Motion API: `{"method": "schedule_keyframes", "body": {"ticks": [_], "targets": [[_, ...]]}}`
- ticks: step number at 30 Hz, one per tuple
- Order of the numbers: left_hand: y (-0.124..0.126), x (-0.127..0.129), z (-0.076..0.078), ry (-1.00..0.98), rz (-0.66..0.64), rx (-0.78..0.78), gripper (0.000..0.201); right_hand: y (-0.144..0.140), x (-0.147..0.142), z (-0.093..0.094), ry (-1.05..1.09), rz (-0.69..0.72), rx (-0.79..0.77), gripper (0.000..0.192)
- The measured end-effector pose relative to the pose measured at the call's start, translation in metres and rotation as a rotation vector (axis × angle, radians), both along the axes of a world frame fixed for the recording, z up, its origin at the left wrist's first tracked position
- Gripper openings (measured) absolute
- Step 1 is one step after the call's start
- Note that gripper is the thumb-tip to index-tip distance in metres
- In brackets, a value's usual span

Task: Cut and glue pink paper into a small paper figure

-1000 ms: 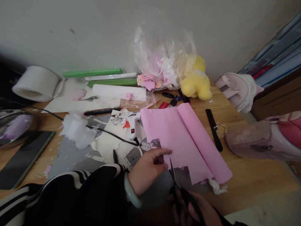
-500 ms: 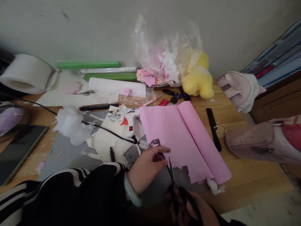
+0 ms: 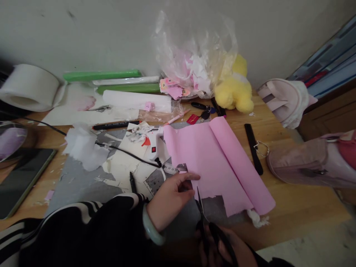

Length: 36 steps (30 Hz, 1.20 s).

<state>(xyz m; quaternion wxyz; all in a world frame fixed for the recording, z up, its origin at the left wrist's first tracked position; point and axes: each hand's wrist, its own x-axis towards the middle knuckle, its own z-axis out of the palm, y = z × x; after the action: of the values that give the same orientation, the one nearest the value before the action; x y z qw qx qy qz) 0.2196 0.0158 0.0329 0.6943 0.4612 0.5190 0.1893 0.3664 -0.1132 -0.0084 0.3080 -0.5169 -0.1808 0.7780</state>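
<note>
Pink crepe paper (image 3: 200,155) lies partly unrolled, its rolled part on the right and a jagged cut edge nearest me. My left hand (image 3: 171,198), with a pale bangle at the wrist, has its thumb and index finger closed on the paper's near left edge; the other fingers are partly hidden. In my right hand (image 3: 226,246) are black-handled scissors (image 3: 200,209). Their blades point away from me, slightly parted, with the tips at the paper's edge beside my left thumb. The fingers in the handles are dark and partly out of sight.
A white glue gun (image 3: 154,144) with a black cord, a ruler (image 3: 170,169) and a black pen (image 3: 132,181) lie left of the paper. A black comb (image 3: 253,148) is to the right. Behind are wrapped rolls, a plastic bag (image 3: 194,44) and a yellow plush toy (image 3: 235,91).
The scissors and my right hand have shifted slightly left, the blades nearer my left thumb. My left hand keeps its hold on the paper. The whole view has moved a little.
</note>
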Motion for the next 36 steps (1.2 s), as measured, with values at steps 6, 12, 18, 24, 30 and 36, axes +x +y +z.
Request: {"method": "schedule_keyframes", "body": {"ticks": [6, 12, 18, 24, 30, 36], "targets": [[-0.0046, -0.0002, -0.0008, 0.027, -0.025, 0.023, 0.033, -0.0025, -0.0030, -0.0017, 0.022, 0.012, 0.002, 0.073], [-0.0054, -0.0001, -0.0004, 0.022, -0.033, 0.017, 0.036, -0.0002, -0.0016, -0.0042, 0.009, 0.057, 0.045, 0.067], [-0.0029, -0.0005, 0.0012, 0.014, -0.034, -0.002, 0.037, -0.0021, -0.0044, -0.0026, -0.018, 0.026, -0.027, 0.064], [-0.0032, -0.0013, 0.0002, 0.006, -0.036, -0.015, 0.037, -0.0006, -0.0044, -0.0042, -0.012, 0.038, -0.021, 0.060], [-0.0028, -0.0014, -0.0010, -0.015, -0.031, -0.012, 0.037, 0.0014, -0.0042, -0.0037, -0.001, 0.076, -0.010, 0.060], [-0.0022, -0.0030, 0.0027, -0.051, -0.023, 0.007, 0.040, 0.0001, -0.0086, -0.0017, -0.133, 0.038, 0.000, 0.057]]}}
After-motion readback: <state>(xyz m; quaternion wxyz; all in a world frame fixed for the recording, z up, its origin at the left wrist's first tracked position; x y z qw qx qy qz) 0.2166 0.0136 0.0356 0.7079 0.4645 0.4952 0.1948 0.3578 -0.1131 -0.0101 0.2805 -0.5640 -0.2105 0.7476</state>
